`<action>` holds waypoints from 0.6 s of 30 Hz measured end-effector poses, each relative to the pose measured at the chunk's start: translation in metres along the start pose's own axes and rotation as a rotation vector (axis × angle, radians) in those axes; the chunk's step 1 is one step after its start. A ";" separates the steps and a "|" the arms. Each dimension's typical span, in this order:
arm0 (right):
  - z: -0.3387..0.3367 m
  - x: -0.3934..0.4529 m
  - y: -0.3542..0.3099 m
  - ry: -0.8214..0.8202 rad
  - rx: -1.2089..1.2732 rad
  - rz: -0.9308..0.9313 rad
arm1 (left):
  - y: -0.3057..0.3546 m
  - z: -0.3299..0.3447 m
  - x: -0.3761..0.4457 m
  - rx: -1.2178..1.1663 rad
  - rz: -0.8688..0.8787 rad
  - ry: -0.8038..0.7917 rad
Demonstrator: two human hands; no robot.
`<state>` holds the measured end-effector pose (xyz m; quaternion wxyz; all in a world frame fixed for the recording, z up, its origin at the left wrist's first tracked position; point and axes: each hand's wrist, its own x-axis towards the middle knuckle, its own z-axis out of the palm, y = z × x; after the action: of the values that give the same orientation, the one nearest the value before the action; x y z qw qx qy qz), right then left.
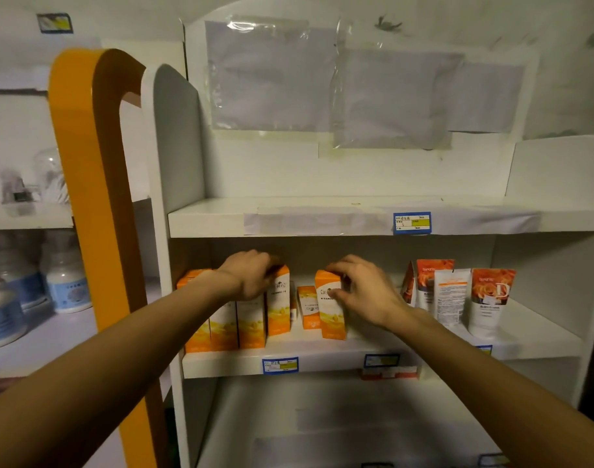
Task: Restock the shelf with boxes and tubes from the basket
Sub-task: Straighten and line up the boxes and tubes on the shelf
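Both forearms reach into mid shelf (322, 358). R hand (363, 292) clamps an upright orange box (330, 315), w/ the box row (241, 319) to its left. L hand (251, 275) curls over the row's end box (278, 305).

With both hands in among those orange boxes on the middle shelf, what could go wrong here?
1. The right hand grips a tall orange box that stands tilted and apart from the row; let go carelessly, it might topple onto the small box beside it.
2. The left hand rests on the box row, which stands near the shelf edge; a push forward could tip one off.
3. The right forearm passes close to the upright tubes and might knock them.
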<state>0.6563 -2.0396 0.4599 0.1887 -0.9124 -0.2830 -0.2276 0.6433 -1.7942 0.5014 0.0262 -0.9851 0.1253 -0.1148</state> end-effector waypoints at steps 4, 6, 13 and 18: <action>0.000 0.011 -0.004 -0.027 0.111 -0.004 | -0.005 0.000 0.004 -0.072 -0.005 -0.001; 0.003 0.016 -0.009 -0.038 0.152 -0.002 | -0.007 0.000 0.005 -0.100 -0.010 -0.005; 0.024 0.029 -0.033 0.015 0.152 -0.015 | -0.015 0.003 0.003 -0.188 -0.043 -0.066; 0.031 0.035 -0.041 0.021 0.175 -0.021 | -0.023 0.005 -0.006 -0.122 -0.071 -0.079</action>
<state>0.6671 -1.9782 0.4613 0.2685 -0.8869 -0.3092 -0.2136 0.6442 -1.7703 0.4968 -0.0329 -0.9925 0.0957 -0.0691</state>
